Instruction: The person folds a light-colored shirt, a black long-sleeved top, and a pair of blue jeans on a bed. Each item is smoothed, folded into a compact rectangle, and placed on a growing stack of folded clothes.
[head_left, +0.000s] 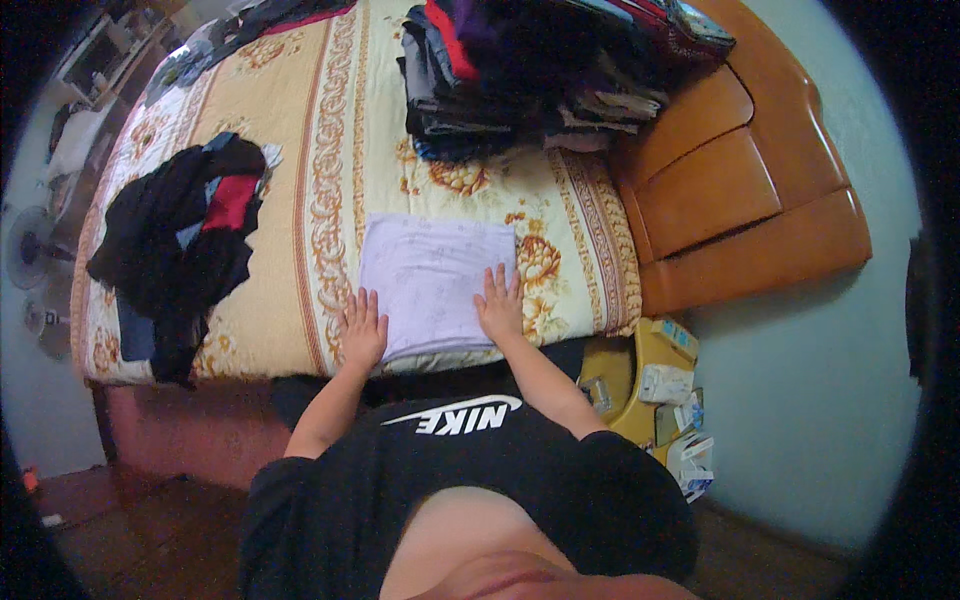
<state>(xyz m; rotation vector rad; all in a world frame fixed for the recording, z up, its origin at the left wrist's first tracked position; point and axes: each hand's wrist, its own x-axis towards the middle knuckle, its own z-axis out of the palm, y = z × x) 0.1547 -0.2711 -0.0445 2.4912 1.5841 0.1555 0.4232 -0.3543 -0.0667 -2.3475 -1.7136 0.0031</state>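
A pale lavender folded cloth (435, 281) with a faint print lies flat on the floral bedspread (337, 45), close to the bed's near edge. My left hand (363, 328) rests palm down at the cloth's left side, fingers apart and pointing away from me. At the opposite side, my right hand (500, 304) lies on the cloth's right edge with its fingers spread. Neither hand grips anything. The cloth looks roughly square, with stacked layers showing along its near edge.
A loose heap of dark clothes (180, 225) lies to the left. Large stacks of folded clothes (517, 82) stand beyond the cloth, near the brown headboard (720, 180). A yellow bedside cabinet (646, 375) holding boxes is at right. A fan (31, 247) stands beyond the bed's left side.
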